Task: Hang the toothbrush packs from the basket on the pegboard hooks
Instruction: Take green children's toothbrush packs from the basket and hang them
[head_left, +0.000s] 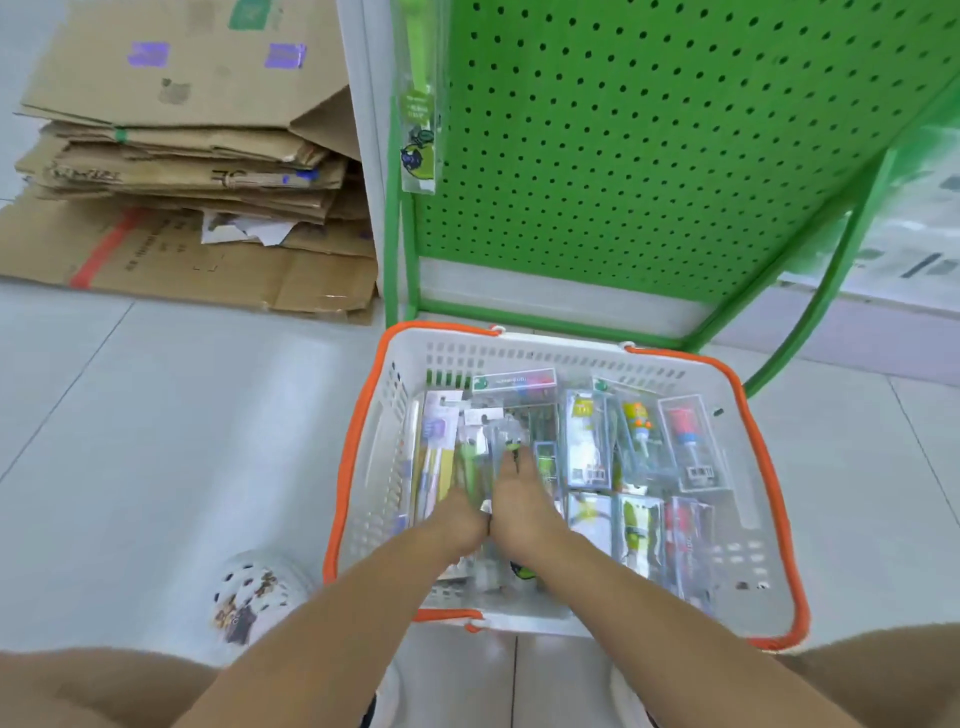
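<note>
A white basket with an orange rim stands on the floor below the green pegboard, filled with several clear toothbrush packs. Both hands are inside it, side by side. My left hand reaches among the packs at the left, its fingers curled round a clear pack with a green toothbrush. My right hand lies with straight fingers on the neighbouring clear pack. One green toothbrush pack hangs at the pegboard's upper left.
Flattened cardboard boxes are stacked on the floor at the left. The pegboard stand's green frame curves down at the right of the basket. A patterned white shoe is beside the basket's near left corner.
</note>
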